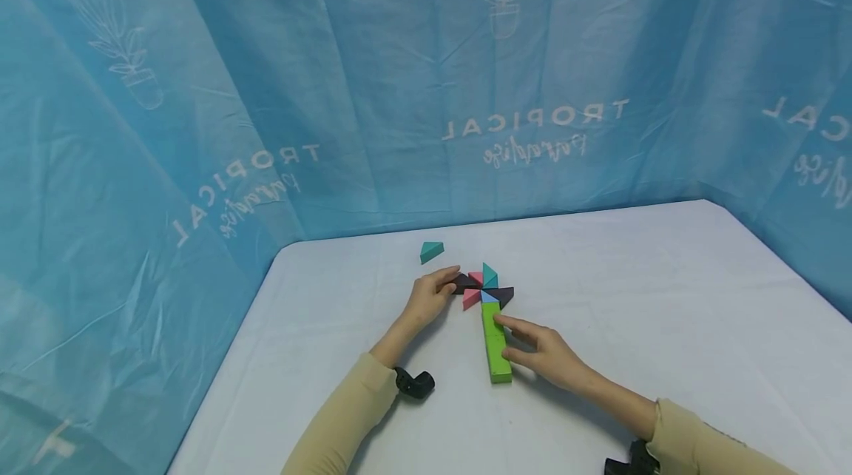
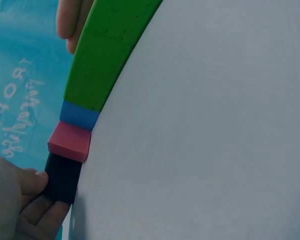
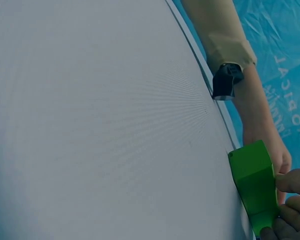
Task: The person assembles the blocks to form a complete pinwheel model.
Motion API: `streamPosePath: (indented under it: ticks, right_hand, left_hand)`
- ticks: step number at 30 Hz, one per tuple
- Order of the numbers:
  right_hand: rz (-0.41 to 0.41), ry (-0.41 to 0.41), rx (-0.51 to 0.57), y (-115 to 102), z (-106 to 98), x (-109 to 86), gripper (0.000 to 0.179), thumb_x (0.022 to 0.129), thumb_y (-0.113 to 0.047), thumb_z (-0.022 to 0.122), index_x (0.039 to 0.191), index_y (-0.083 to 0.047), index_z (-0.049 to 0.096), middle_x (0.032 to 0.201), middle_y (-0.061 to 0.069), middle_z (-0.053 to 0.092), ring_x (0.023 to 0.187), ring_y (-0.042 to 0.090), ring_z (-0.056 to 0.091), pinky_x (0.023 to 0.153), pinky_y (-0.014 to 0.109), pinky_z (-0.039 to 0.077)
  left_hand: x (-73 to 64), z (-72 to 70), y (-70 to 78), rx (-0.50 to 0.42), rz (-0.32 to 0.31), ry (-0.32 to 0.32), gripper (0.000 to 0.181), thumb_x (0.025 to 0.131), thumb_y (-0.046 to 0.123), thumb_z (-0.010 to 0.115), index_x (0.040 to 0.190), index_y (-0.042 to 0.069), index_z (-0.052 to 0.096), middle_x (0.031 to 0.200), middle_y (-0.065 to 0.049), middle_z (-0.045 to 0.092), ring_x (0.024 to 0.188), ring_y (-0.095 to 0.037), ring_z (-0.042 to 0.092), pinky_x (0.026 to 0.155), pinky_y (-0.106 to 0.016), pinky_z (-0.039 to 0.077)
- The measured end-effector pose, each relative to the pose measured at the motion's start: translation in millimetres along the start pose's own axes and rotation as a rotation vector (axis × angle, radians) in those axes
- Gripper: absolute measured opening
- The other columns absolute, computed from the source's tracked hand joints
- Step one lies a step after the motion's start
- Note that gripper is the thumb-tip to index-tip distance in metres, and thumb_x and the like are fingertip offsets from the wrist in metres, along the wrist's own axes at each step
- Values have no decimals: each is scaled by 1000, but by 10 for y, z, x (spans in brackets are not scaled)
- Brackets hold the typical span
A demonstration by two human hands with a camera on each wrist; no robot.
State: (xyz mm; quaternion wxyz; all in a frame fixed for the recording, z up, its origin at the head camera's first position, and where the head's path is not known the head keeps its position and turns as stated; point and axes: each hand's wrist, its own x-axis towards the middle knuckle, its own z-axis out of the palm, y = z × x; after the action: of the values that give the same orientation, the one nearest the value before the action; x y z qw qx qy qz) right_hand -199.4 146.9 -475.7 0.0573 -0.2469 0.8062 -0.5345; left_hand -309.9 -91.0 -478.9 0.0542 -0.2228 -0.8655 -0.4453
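At the left side of a pinwheel of small triangular blocks, my left hand (image 1: 429, 300) pinches a black triangular block (image 1: 464, 284) between thumb and fingers. In the left wrist view, that black block (image 2: 63, 177) sits against a pink block (image 2: 70, 141). The pinwheel also has a teal triangle (image 1: 490, 277), a second black triangle (image 1: 502, 295) and a blue triangle (image 1: 488, 297). Below it runs a column of green blocks (image 1: 495, 356) laid end to end. My right hand (image 1: 549, 356), fingers fairly straight, touches the column's right side with fingertips and thumb.
A loose teal triangular block (image 1: 431, 251) lies beyond my left hand. White cloth (image 1: 632, 297) covers the table, and a blue printed curtain (image 1: 399, 90) hangs behind and at both sides. Black wrist cameras (image 1: 416, 384) are worn at the sleeves.
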Motion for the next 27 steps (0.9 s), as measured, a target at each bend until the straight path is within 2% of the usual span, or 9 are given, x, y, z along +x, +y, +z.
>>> streamPosePath:
  ticks: [13,16,20,22,24,27]
  right_hand:
    - [2,11,6,16,16,7,53,90,-14,65,137,0,45,141,17,43,126,38,42,101,47,35]
    - [7,8,-4,24,26,16,53,90,-15,65,138,-1,46,141,17,43,126,38,42,101,47,35]
    - [11,5,-26,25,17,19,54,90,-20,65,138,-3,46,141,15,44,126,37,42,101,46,35]
    - [13,10,-33,27,6,14,54,90,-21,65,138,-4,46,141,14,44,126,37,43,101,47,35]
    - [18,16,-29,26,0,10,55,90,-22,66,138,-4,47,141,14,44,125,37,43,101,47,35]
    - [13,21,-24,25,9,16,54,90,-21,66,138,-4,47,141,14,44,125,38,44,100,48,35]
  left_hand:
    - [33,49,41,7,16,-19,33,95,3,55,128,0,57,122,-11,61,117,-21,54,94,-33,45]
    - [23,25,66,10,20,17,33,94,3,55,127,-1,57,122,-11,62,113,-21,57,92,-30,47]
    - [-23,-22,155,2,29,138,27,93,5,58,119,-1,62,114,-9,65,103,-20,62,85,-27,50]
    - [-66,-37,224,3,26,175,23,93,8,60,113,0,64,108,-8,68,98,-19,64,83,-26,51]
    - [-124,-50,296,12,26,175,19,93,9,61,108,0,66,101,-7,69,94,-19,65,81,-27,52]
    - [-219,-67,400,47,6,128,17,92,10,62,105,0,66,96,-7,69,89,-19,65,78,-27,53]
